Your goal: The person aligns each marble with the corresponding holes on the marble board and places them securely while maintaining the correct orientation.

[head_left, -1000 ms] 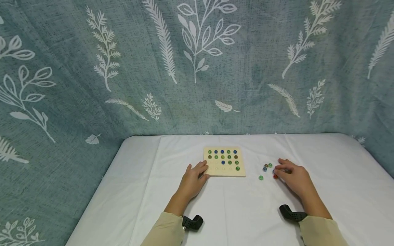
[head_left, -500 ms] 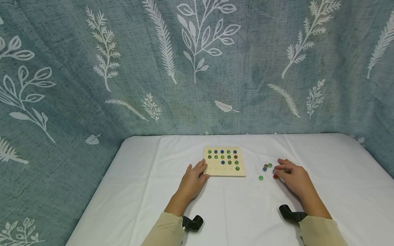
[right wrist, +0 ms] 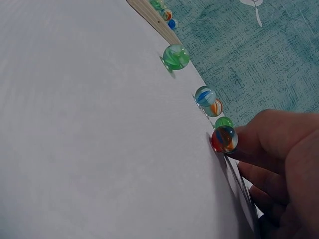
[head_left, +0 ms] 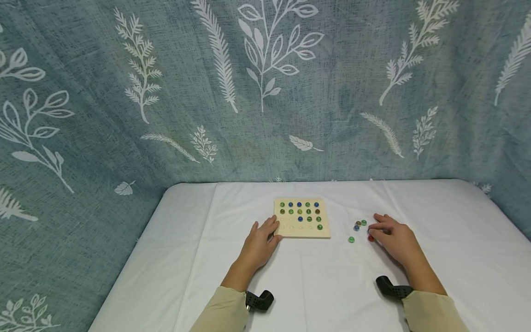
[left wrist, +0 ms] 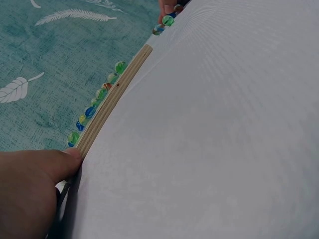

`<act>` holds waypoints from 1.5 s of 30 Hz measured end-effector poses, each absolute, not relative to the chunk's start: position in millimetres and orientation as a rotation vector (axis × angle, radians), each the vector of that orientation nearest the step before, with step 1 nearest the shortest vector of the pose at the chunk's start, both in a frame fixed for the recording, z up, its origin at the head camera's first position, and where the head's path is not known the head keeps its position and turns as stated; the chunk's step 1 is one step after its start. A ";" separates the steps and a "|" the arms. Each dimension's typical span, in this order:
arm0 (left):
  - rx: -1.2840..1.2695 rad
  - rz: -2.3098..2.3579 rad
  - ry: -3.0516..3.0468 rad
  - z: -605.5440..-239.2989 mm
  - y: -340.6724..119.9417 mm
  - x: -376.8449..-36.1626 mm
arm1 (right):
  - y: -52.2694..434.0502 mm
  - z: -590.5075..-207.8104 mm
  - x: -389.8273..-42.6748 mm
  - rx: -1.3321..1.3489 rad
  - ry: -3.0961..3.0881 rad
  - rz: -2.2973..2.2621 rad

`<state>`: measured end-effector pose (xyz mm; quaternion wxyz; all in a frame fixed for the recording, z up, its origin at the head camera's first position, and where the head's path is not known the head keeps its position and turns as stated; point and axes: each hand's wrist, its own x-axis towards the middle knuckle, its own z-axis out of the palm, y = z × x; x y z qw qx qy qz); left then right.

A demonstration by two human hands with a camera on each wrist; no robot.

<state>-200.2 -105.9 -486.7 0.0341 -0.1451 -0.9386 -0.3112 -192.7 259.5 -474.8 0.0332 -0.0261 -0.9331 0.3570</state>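
A pale wooden marble board lies on the white cloth, its round hollows partly filled with green, blue and brownish glass marbles. My left hand rests at the board's left side, fingers fairly straight on its edge. In the left wrist view the thumb touches the near corner. Right of the board, my right hand pinches a blue marble, mostly hidden by its fingertips. A red marble sits just in front of those fingers, on the cloth.
Several loose marbles lie between board and right hand: a green marble nearest the front, a blue marble, a brownish marble and another green marble. A patterned green-blue curtain hangs behind the table.
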 end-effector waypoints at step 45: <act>-0.434 -0.954 -2.911 -486.0 -109.7 -204.0 | 112.5 -458.6 -232.2 0.310 -2.790 1.022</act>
